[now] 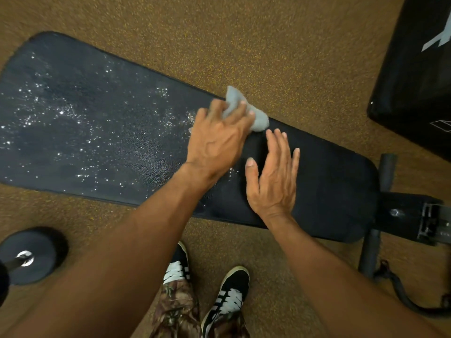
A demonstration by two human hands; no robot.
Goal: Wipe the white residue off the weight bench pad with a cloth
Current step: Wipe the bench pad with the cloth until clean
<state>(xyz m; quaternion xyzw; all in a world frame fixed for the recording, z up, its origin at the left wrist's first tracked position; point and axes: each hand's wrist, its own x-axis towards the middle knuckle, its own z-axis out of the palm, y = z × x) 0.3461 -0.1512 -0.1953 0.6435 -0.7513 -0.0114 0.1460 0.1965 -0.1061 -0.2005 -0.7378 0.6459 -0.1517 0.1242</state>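
Note:
A long black weight bench pad [329, 181] lies across the view, wide at the left and narrower at the right. White specks of residue [73, 118] cover its left and middle part; the right part looks plain black. My left hand [217, 140] presses a crumpled pale grey cloth [246, 111] onto the pad near its far edge, at the border of the speckled area. My right hand [273, 176] rests flat on the pad just to the right, fingers spread, holding nothing.
Brown speckled floor [280, 45] surrounds the bench. A round black weight on a bar [29, 257] sits at the lower left. The bench frame and a foot bar [380, 215] stick out at the right. Another black pad [419, 69] stands at the upper right. My shoes [227, 291] are below.

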